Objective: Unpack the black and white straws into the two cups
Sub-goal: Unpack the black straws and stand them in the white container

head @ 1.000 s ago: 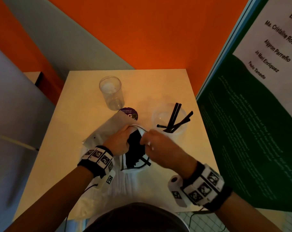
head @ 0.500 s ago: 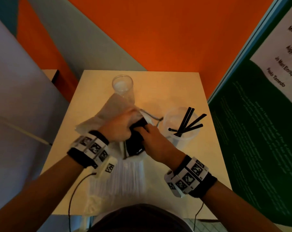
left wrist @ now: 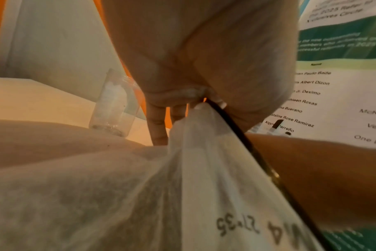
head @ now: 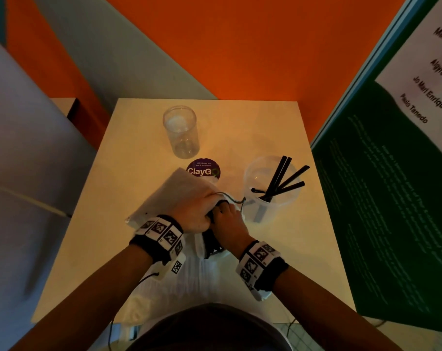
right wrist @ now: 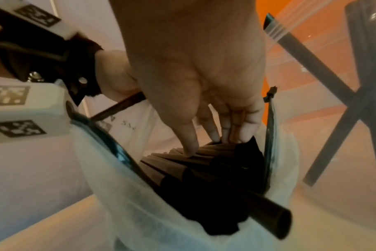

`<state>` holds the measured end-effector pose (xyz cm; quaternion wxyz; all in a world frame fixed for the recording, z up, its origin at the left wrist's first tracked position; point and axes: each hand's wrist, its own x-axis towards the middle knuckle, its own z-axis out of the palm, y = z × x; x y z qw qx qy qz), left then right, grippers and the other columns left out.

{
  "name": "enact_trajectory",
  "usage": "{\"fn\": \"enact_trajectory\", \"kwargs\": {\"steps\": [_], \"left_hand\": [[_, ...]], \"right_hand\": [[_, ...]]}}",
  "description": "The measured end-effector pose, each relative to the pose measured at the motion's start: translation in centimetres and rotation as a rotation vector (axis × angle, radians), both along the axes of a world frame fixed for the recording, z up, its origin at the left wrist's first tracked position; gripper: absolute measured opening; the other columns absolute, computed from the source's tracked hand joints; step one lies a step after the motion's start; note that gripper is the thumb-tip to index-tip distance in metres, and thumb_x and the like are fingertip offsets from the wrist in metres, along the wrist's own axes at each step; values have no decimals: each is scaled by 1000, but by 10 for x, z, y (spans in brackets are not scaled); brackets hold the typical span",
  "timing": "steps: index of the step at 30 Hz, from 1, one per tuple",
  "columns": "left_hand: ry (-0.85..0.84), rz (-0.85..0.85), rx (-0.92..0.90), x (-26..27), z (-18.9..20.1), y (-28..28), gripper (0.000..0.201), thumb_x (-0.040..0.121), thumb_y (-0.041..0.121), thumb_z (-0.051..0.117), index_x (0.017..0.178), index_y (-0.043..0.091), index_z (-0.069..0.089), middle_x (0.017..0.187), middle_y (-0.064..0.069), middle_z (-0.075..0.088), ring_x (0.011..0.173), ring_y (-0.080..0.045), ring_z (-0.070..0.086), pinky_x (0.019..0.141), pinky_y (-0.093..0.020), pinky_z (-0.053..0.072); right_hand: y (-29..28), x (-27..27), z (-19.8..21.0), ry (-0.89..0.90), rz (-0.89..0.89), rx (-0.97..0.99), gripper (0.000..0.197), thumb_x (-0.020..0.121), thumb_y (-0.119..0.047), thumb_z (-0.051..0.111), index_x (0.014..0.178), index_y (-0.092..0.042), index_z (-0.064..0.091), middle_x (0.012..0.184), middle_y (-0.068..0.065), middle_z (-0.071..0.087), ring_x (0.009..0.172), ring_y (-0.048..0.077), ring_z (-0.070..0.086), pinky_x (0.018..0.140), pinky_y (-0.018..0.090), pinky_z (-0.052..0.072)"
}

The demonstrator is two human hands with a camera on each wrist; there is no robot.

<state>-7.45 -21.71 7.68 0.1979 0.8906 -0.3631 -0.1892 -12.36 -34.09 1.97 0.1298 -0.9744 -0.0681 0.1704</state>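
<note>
Right wrist view: extended fingers [right wrist: 213, 134] touch black straws [right wrist: 204, 171] inside the white bag [right wrist: 140, 203].

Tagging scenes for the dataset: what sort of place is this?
Probably an office pantry or break area: the round sticker on the table reads "Let's keep our pantries clean", and a poster lists staff names.

Black straws [head: 282, 179] leaning in cup [head: 270, 209]

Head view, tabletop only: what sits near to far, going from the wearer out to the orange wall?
White straws pack at the near edge → white fabric bag gripped by left hand → round purple ClayGo sticker → empty clear plastic cup.
</note>
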Motion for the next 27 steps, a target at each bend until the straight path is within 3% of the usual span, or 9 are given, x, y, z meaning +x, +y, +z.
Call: {"fn": "enact_trajectory", "kwargs": {"steps": [2,6,11,16,20,24,25,27], "left_hand": [[-62,-24,62,0,-7,2,61,76,11,59,136,16,47,133,-4,50,124,-18,44,103,-28,33],[-22,33,129,0,-25,9,63,81,12,56,141,23,41,148,0,35,134,-20,36,107,-39,37],[-16,-44,119,1,-39,16,73,72,13,56,139,33,34,150,5,27,136,-18,32,103,-38,41],[-101,-47,43,-3,-40,14,67,73,17,61,135,26,40,145,1,32,134,-20,33,106,-40,37],[-121,-29,54,-4,-35,8,66,73,23,65,134,22,42,145,-2,30,135,-23,29,107,-43,33],[-200,-41,175,-8,-36,0,74,74,44,68,139,25,37,154,-4,18,144,-27,8,116,-46,17],[-195,-31,165,-8,-36,-2,78,74,46,69,140,25,36,156,-4,14,145,-27,2,117,-47,11],[-206,-32,134,-8,-34,-6,81,72,52,70,141,23,37,157,-1,13,146,-24,-4,116,-48,5]], "right_hand": [[3,3,-5,28,-16,-37,52,99,-32,40,144,-7,32,142,17,38,125,36,40,101,46,37],[3,5,-8,102,-54,-94,60,96,-36,46,143,-2,29,140,22,39,124,40,41,99,48,38],[1,1,-8,147,-67,-19,59,97,-35,44,143,-4,25,139,21,38,124,40,42,99,50,39],[-5,-1,-3,164,-92,1,59,96,-27,47,144,-4,22,135,23,38,117,39,48,92,45,45],[-12,-1,8,227,-143,42,53,97,-25,45,141,-3,25,134,20,43,116,39,51,92,48,44],[-21,0,39,332,-24,36,45,100,-18,43,139,2,31,133,24,44,117,38,51,93,45,44],[-23,2,50,353,12,26,40,100,-15,43,136,2,37,129,24,48,114,37,53,91,42,44],[-28,3,74,356,15,53,24,98,-13,44,116,0,55,100,16,59,92,33,58,76,35,45]]}}
